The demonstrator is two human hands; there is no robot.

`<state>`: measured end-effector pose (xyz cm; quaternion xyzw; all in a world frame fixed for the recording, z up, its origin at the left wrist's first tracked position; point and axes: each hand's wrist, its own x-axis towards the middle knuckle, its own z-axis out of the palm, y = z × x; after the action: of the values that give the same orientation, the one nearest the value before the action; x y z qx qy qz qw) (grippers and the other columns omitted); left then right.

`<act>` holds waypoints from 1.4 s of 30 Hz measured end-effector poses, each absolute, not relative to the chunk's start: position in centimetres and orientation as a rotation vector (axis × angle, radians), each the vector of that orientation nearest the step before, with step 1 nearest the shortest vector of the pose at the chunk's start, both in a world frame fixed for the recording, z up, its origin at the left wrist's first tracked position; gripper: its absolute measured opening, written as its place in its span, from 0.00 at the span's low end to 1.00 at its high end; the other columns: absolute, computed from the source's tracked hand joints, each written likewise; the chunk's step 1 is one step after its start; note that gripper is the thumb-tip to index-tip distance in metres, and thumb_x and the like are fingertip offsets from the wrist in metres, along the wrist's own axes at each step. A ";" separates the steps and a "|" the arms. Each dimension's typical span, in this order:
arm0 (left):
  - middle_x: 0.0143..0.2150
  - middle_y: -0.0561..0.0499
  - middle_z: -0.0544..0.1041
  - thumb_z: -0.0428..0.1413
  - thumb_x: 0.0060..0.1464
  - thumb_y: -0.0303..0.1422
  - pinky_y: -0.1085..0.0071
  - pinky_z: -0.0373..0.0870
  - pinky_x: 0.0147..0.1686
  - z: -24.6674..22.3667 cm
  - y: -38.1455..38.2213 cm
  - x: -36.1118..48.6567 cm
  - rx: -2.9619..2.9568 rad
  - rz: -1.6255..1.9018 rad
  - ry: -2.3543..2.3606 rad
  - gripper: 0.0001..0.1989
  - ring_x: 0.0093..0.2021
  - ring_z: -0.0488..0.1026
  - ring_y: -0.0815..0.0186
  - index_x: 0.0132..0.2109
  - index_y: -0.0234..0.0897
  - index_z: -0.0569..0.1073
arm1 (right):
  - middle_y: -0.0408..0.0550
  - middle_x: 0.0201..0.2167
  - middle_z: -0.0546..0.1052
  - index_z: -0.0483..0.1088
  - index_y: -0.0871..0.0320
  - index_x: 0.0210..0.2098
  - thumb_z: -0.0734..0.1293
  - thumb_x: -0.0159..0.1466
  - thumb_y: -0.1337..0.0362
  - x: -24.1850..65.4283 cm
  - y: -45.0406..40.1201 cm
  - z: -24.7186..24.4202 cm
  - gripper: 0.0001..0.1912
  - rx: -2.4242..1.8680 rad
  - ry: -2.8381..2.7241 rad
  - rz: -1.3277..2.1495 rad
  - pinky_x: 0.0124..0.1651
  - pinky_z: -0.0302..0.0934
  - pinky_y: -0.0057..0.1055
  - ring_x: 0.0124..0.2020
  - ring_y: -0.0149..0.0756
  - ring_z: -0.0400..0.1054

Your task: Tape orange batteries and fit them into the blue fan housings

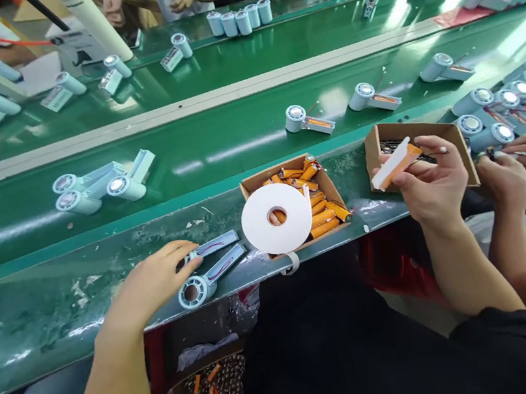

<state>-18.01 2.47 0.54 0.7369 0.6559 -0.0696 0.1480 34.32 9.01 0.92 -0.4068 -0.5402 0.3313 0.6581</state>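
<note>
At the right of the frame, we are holding an orange cell [401, 167] in the right hand [438, 180], keeping the grip narrow and pinching the cell at its right end between thumb and fingers. A white strip [392, 162] is lying along the cell, and its free end is pointing toward the lower left. The held cell is hanging above the left part of a small carton [374, 157]. Left of centre in the frame, we are resting the left hand [159, 279] on the upper housing [219, 242], curving the fingers and thumb about its round end; the hand is covering that end, so we are not able to tell how tightly the grip is closing. The lower housing [212, 279] is lying just beside it, with its ring facing up on the green bench [40, 326]. At mid-frame, a tape roll [261, 223] is leaning over a larger carton [332, 185], which is containing more orange cells [324, 217]. At the right edge, a co-worker's hands [504, 177] are working close by.
</note>
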 end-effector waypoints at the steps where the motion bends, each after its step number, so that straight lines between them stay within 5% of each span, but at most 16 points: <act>1: 0.64 0.53 0.77 0.44 0.68 0.52 0.58 0.77 0.51 1.1 3.1 -17.7 2.149 -0.210 1.891 0.25 0.55 0.79 0.53 0.59 0.51 0.78 | 0.39 0.39 0.84 0.73 0.43 0.54 0.83 0.55 0.64 34.3 9.4 1.2 0.30 -0.925 -1.242 0.735 0.44 0.83 0.46 0.46 0.51 0.83; 7: 0.67 0.50 0.74 0.41 0.72 0.43 0.61 0.73 0.58 2.5 15.8 -14.6 2.388 0.052 1.954 0.24 0.62 0.74 0.55 0.60 0.46 0.78 | 0.41 0.39 0.83 0.72 0.45 0.50 0.81 0.58 0.60 30.9 15.1 4.4 0.23 -0.869 -1.413 0.775 0.43 0.82 0.39 0.44 0.47 0.83; 13: 0.66 0.48 0.73 0.47 0.66 0.32 0.59 0.72 0.58 -0.1 28.7 -10.7 2.539 -0.361 1.605 0.20 0.61 0.71 0.54 0.56 0.44 0.80 | 0.41 0.36 0.83 0.67 0.49 0.53 0.77 0.63 0.58 23.2 23.1 4.6 0.23 -0.873 -1.694 0.997 0.47 0.78 0.37 0.38 0.37 0.82; 18: 0.60 0.45 0.78 0.56 0.59 0.36 0.56 0.68 0.63 -1.4 29.6 -8.9 2.528 -0.340 1.564 0.14 0.62 0.69 0.49 0.48 0.40 0.83 | 0.39 0.32 0.82 0.70 0.52 0.50 0.74 0.63 0.58 18.8 28.2 2.1 0.17 -0.844 -1.930 1.095 0.45 0.74 0.35 0.33 0.33 0.78; 24: 0.51 0.48 0.82 0.52 0.64 0.37 0.62 0.71 0.54 -1.6 30.1 -8.9 2.409 -0.134 1.673 0.13 0.55 0.76 0.55 0.49 0.45 0.80 | 0.39 0.33 0.83 0.72 0.54 0.50 0.71 0.64 0.56 14.9 31.9 -1.3 0.17 -0.885 -2.150 1.052 0.49 0.70 0.33 0.36 0.35 0.78; 33: 0.46 0.41 0.83 0.49 0.69 0.38 0.61 0.70 0.49 -2.6 30.5 -7.5 2.254 0.105 1.796 0.13 0.48 0.80 0.52 0.52 0.41 0.75 | 0.49 0.41 0.84 0.72 0.45 0.63 0.64 0.73 0.52 13.0 32.7 -2.5 0.20 -1.212 -2.962 0.342 0.43 0.66 0.33 0.41 0.46 0.80; 38: 0.48 0.41 0.83 0.51 0.68 0.36 0.63 0.71 0.49 -2.0 30.5 -6.1 2.187 0.166 1.807 0.12 0.48 0.79 0.55 0.52 0.40 0.76 | 0.56 0.49 0.83 0.73 0.45 0.64 0.64 0.72 0.48 11.1 32.9 -1.8 0.24 -1.144 -3.177 0.153 0.47 0.69 0.38 0.50 0.54 0.78; 42: 0.58 0.44 0.80 0.53 0.68 0.43 0.62 0.68 0.59 -0.7 30.0 -9.1 2.181 0.268 1.830 0.19 0.58 0.74 0.57 0.61 0.43 0.73 | 0.51 0.52 0.83 0.78 0.45 0.58 0.63 0.72 0.52 12.0 33.7 -1.4 0.19 -1.097 -3.163 0.140 0.51 0.69 0.36 0.52 0.48 0.78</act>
<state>-9.11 29.98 -0.67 0.7552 0.6335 0.0926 0.1404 11.99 33.68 -1.37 -0.3256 -0.9388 0.0416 -0.1045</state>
